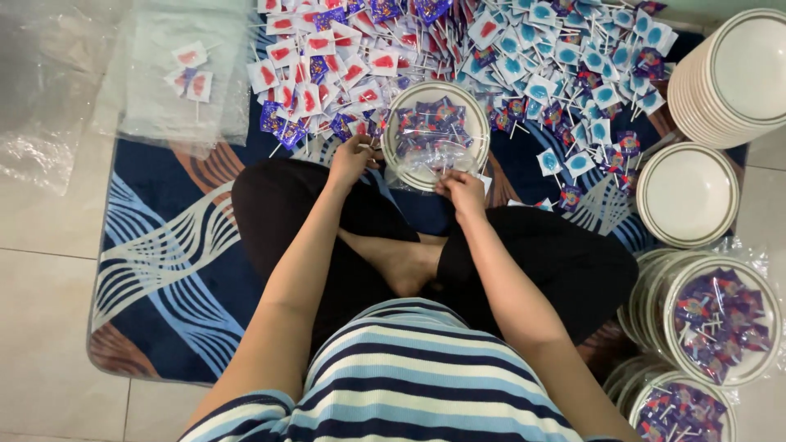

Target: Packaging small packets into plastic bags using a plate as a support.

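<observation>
Clear wrap (434, 155) pinched in both hands' fingers (left (352, 160), right (463, 192)) over one filled plate (393, 123).

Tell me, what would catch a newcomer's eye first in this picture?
Probably the big heap of wrapped lollipops spread over the top of the blue patterned mat, red ones to the left, blue ones to the right. Just below it, the left hand and right hand meet at a round dish holding purple sweets under clear plastic. Stacked dishes line the right edge.
</observation>
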